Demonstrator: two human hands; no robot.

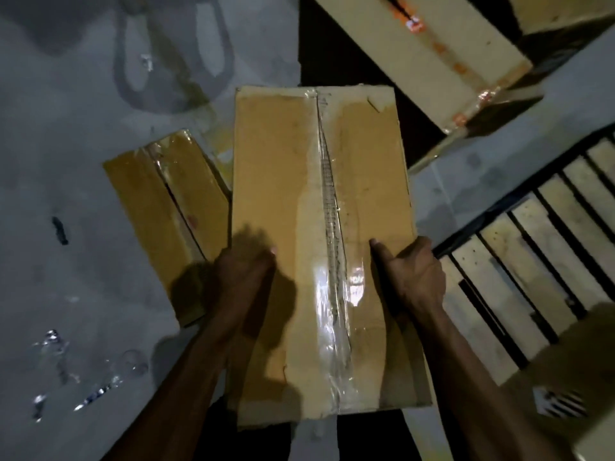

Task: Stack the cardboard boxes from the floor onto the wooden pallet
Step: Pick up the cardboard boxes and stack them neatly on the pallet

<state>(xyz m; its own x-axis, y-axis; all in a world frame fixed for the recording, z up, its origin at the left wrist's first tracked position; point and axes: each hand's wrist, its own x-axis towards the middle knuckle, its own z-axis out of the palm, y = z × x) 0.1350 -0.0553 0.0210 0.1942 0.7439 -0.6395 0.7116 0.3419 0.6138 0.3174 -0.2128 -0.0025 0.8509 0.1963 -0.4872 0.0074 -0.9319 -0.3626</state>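
A long cardboard box [299,181], sealed down its middle with clear tape, fills the centre of the view. My left hand [243,271] grips its left edge, thumb lying on the top face. My right hand [414,274] grips its right edge, thumb also on top; the fingers of both hands are hidden under the sides. A smaller taped cardboard box [159,207] lies on the grey floor just left of it. The wooden pallet [532,247], with pale slats and dark gaps, lies at the right.
A large pale cardboard box [432,51] with orange-marked tape sits at the upper right, another box corner [559,11] behind it. Wet patches [53,344] shine on the floor at lower left. A printed box corner [565,404] shows at lower right.
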